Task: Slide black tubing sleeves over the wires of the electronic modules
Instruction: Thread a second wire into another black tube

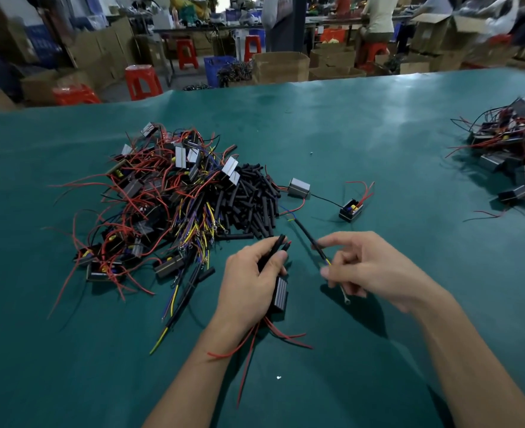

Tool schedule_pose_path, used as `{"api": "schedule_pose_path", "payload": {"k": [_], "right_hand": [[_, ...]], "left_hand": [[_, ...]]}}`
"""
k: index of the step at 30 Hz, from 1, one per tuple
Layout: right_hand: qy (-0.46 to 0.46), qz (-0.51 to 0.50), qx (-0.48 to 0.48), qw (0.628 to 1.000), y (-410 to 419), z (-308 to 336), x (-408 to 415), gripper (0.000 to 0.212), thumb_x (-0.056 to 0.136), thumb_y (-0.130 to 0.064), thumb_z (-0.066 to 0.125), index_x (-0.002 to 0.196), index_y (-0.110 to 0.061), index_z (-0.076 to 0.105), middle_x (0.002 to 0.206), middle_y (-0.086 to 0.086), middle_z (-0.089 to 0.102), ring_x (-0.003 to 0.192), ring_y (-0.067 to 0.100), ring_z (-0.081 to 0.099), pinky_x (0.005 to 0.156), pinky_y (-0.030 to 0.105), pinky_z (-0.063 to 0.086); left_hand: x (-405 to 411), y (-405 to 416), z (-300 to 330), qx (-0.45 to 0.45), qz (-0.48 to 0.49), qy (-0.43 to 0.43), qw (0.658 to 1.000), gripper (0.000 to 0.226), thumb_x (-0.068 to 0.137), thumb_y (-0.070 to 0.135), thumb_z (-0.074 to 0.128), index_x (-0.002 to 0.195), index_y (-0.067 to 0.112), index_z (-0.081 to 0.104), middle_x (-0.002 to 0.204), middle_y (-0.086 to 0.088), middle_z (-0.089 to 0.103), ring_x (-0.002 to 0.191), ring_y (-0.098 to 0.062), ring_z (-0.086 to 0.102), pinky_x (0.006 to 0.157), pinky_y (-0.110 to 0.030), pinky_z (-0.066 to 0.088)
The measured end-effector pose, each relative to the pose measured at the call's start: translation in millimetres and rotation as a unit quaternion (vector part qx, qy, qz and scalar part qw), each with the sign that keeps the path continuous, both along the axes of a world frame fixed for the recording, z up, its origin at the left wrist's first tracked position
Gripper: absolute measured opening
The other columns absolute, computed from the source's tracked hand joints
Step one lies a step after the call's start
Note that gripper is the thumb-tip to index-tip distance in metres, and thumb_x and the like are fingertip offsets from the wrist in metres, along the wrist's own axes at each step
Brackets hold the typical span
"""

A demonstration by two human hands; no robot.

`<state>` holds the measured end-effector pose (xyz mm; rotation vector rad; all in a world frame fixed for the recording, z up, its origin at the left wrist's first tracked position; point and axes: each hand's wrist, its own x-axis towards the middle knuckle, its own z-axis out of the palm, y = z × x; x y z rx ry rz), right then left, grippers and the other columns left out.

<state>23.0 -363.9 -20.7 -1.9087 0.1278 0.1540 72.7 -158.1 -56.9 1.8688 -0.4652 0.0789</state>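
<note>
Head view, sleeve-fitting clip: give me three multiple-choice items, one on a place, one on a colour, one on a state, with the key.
1. Where does the loose heap of short black tubing sleeves lie?
A. against the right side of the big tangle of red-wired modules
B. in a cardboard box
C. under the right hand

2. What colour is the table covering?
A. white
B. teal green
C. red

3. What is the left hand doing?
A. lying flat and holding nothing
B. gripping a ribbed dark module and black tubing
C. reaching into the far pile

Key: 1 A, the sleeves border the tangle on its right edge. 2 B, the mat is teal all over. 3 B, its fingers curl round the module, red wires trailing below, while the right hand pinches a sleeved wire bundle.
</note>
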Motion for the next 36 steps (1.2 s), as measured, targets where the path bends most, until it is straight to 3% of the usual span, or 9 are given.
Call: {"api": "schedule_pose_path", "payload": {"k": [4,7,11,18,23,25,29,33,36], "right_hand": [[0.032,-0.008,-0.197,0.980,-15.1,4.7,-1.9,0.010,0.078,-0.025,0.078,0.082,-0.033,0.073,0.064,-0.005,0.072,0.052,0.012,0.057,0.050,0.020,0.044],[0.012,-0.121,-0.335,0.934,-20.4,5.5,-1.7,0.016,0.068,-0.054,0.074,0.075,-0.041,0.070,0.075,-0.016,0.069,0.080,0.011,0.065,0.072,0.030,0.055],[-0.115,-0.113,-0.412,0.897,11.9,-12.8,7.2,0.038,0.085,-0.055,0.071,0.116,-0.033,0.068,0.112,-0.006,0.063,0.109,0.025,0.053,0.094,0.041,0.049],[-0.106,-0.088,-0.391,0.910,21.6,-20.9,16.4,0.008,0.096,-0.026,0.063,0.090,-0.021,0.061,0.090,-0.006,0.059,0.095,0.024,0.058,0.079,0.036,0.047],[-0.014,-0.110,-0.351,0.930,8.5,0.5,-0.8,0.019,0.063,-0.046,0.062,0.068,-0.028,0.063,0.067,-0.013,0.066,0.077,0.015,0.064,0.071,0.033,0.055],[-0.053,-0.135,-0.363,0.921,13.7,0.8,0.3,0.028,0.061,-0.054,0.059,0.079,-0.032,0.062,0.076,-0.016,0.065,0.080,0.015,0.062,0.071,0.034,0.052],[-0.079,-0.096,-0.409,0.904,31.6,-12.7,9.0,0.026,0.091,-0.052,0.065,0.112,-0.037,0.060,0.101,-0.009,0.055,0.101,0.020,0.057,0.078,0.036,0.050],[-0.107,-0.101,-0.402,0.904,28.8,-16.9,15.7,0.007,0.097,-0.025,0.063,0.102,-0.026,0.067,0.091,-0.006,0.055,0.097,0.025,0.059,0.077,0.034,0.045],[-0.109,-0.135,-0.305,0.937,23.0,-17.3,14.5,0.006,0.094,-0.018,0.066,0.090,-0.023,0.068,0.085,-0.009,0.064,0.082,0.010,0.060,0.071,0.023,0.042]], "left_hand": [[-0.9,0.1,-0.6,-0.002,0.000,0.003,1.000,0.021,0.090,0.034,0.058,0.095,0.052,0.066,0.068,0.007,0.069,0.073,-0.010,0.068,0.081,-0.040,0.056],[-0.7,0.4,-1.6,-0.001,0.000,0.002,1.000,0.020,0.090,0.034,0.057,0.094,0.052,0.066,0.069,0.008,0.069,0.072,-0.006,0.067,0.082,-0.038,0.056],[0.4,-0.4,-1.7,0.002,-0.001,-0.003,1.000,0.021,0.090,0.033,0.057,0.094,0.052,0.066,0.069,0.008,0.069,0.071,-0.008,0.067,0.082,-0.041,0.056],[-1.7,0.7,0.3,0.000,0.001,0.000,1.000,0.019,0.090,0.034,0.057,0.095,0.050,0.066,0.068,0.009,0.069,0.075,-0.013,0.069,0.084,-0.045,0.055],[-1.9,0.6,-0.6,-0.006,-0.003,0.003,1.000,0.019,0.090,0.033,0.056,0.093,0.049,0.066,0.068,0.007,0.069,0.071,-0.011,0.068,0.079,-0.045,0.056],[-1.2,0.0,-1.2,-0.001,-0.006,-0.001,1.000,0.019,0.091,0.032,0.057,0.091,0.048,0.067,0.067,0.009,0.068,0.071,-0.011,0.067,0.078,-0.045,0.056],[-0.2,0.3,-1.9,0.004,-0.008,-0.008,1.000,0.018,0.090,0.032,0.057,0.092,0.047,0.068,0.067,0.010,0.067,0.070,-0.010,0.067,0.079,-0.043,0.056],[-0.2,0.8,-1.9,0.006,-0.008,-0.011,1.000,0.016,0.091,0.033,0.056,0.099,0.043,0.065,0.067,0.010,0.067,0.069,-0.009,0.067,0.078,-0.042,0.056],[0.5,0.9,-3.2,0.008,-0.009,-0.011,1.000,0.016,0.091,0.034,0.056,0.102,0.044,0.062,0.068,0.010,0.068,0.070,-0.012,0.067,0.076,-0.045,0.056]]}}
